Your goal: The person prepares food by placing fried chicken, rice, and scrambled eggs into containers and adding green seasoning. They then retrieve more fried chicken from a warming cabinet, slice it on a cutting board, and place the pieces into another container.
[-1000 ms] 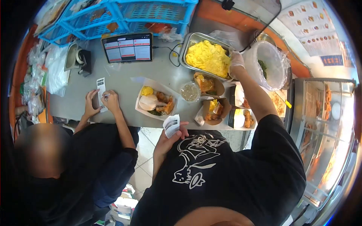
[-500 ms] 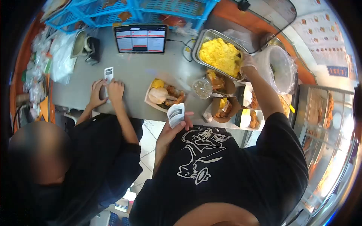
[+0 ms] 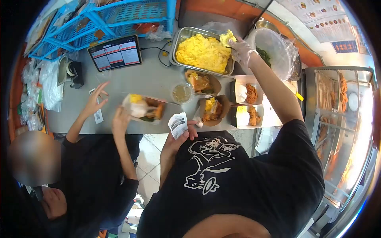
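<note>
My right hand, in a clear plastic glove, pinches a clump of scrambled egg above the right rim of a metal tray heaped with more yellow egg. In my left hand, a crumpled printed receipt is held near the counter's front edge. Just beyond it stands a paper food box with egg and fried food. Behind that is another filled box. Two more boxes, one with crumbed chicken and one with egg and chicken, stand to the right.
A co-worker's hand is at a blurred food box on the left. A lidded clear cup, a tablet and a blue rack are on the counter. A plastic-lined tub and glass food cabinet stand right.
My right hand has risen from the tray's right end with egg in it. The co-worker's hands have parted, and the left food box has shifted left. My view has turned slightly.
</note>
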Demonstrator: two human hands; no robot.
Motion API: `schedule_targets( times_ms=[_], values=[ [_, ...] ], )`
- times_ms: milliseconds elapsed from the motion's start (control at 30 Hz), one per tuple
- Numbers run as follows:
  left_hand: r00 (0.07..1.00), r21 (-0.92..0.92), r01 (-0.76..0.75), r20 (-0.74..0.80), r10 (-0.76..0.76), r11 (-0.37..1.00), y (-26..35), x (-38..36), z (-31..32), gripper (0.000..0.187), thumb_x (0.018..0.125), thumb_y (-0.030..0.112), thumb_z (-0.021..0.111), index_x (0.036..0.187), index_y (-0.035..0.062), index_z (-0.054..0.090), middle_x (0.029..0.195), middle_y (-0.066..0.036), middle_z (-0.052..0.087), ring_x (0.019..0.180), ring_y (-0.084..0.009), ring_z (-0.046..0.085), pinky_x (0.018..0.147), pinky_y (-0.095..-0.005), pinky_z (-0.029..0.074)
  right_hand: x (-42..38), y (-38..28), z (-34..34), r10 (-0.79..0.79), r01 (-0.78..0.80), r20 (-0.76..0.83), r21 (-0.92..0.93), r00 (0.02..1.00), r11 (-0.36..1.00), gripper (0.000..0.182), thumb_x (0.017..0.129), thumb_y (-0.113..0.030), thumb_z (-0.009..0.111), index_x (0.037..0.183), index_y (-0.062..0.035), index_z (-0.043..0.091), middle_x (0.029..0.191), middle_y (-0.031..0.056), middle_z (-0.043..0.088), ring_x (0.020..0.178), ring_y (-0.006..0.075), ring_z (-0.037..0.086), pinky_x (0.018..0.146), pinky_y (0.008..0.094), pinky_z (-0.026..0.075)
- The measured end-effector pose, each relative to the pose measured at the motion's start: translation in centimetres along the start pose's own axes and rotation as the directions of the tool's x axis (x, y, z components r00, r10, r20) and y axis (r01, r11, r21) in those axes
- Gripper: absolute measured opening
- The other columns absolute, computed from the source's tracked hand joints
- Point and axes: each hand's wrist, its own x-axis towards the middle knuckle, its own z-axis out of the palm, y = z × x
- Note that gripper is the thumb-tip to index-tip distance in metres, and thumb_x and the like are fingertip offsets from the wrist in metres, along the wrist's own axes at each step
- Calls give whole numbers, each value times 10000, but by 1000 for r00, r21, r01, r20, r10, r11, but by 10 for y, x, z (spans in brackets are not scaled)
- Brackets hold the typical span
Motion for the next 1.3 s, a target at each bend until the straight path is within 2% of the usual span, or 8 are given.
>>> schedule_targets(
  times_ms=[467, 533, 600, 633, 667, 733, 1200, 1300],
  values=[
    [956, -77, -173, -254, 149, 982, -139, -14, 160, 528, 908, 350, 570, 1276, -24, 509, 795, -123, 595, 719, -211, 576, 787, -402, 487, -137, 62, -169, -311, 316, 475, 71, 823, 946, 658, 843, -38, 702, 1416, -98, 384, 1138, 73, 617, 848, 157, 628, 711, 288, 542],
    [946, -114, -212, -272, 175, 971, -151, -14, 181, 532, 906, 342, 588, 1275, -34, 511, 833, -106, 604, 772, -203, 575, 792, -364, 473, -126, 87, -181, -508, 607, 506, -41, 697, 793, 637, 830, 61, 664, 1395, -78, 404, 1185, 114, 601, 1007, 230, 614, 890, 347, 515],
    [939, -111, -224, -290, 184, 968, -159, -15, 198, 537, 906, 344, 583, 1279, -35, 506, 831, -106, 604, 769, -202, 573, 786, -359, 471, -126, 90, -180, -665, 914, 672, -403, 326, 40, 569, 862, 31, 622, 1383, -61, 413, 1190, 138, 591, 1016, 246, 606, 904, 342, 505],
    [937, -106, -223, -298, 183, 969, -163, -16, 207, 535, 904, 339, 583, 1278, -36, 506, 829, -106, 604, 768, -203, 572, 781, -357, 470, -130, 87, -180, -268, 624, 564, -693, 781, 362, 572, 862, -109, 627, 1394, -119, 418, 1256, 157, 527, 1104, 263, 569, 896, 364, 508],
    [935, -102, -220, -306, 179, 970, -165, -16, 216, 533, 902, 333, 583, 1278, -37, 507, 827, -107, 604, 767, -203, 571, 777, -354, 469, -120, 98, -185, -268, 638, 579, -682, 770, 359, 572, 862, -109, 627, 1394, -119, 418, 1256, 157, 527, 1104, 263, 569, 896, 364, 508],
    [919, -76, -234, -343, 195, 969, -169, -18, 231, 532, 900, 329, 584, 1277, -38, 509, 824, -107, 604, 769, -203, 571, 767, -350, 467, -77, 145, -190, -485, 636, 811, -568, 327, -522, 632, 820, -274, 635, 1406, -178, 418, 1331, 156, 448, 1178, 290, 526, 916, 417, 493],
    [869, -16, -248, -446, 216, 969, -170, -28, 264, 533, 892, 324, 590, 1276, -39, 518, 832, -112, 600, 793, -196, 567, 732, -314, 450, -74, 175, -193, -452, 668, 739, -661, 500, -343, 630, 811, -112, 601, 1382, -342, 471, 1486, 133, 296, 1151, 386, 509, 961, 507, 471],
    [869, -31, -272, -437, 231, 962, -169, -30, 254, 526, 903, 326, 579, 1278, -38, 518, 843, -110, 599, 790, -181, 563, 727, -298, 445, -76, 155, -206, -696, 799, 711, -478, 106, -366, 682, 694, 9, 688, 1300, -280, 565, 1440, 181, 363, 1079, 382, 567, 888, 452, 523]
  ],
)
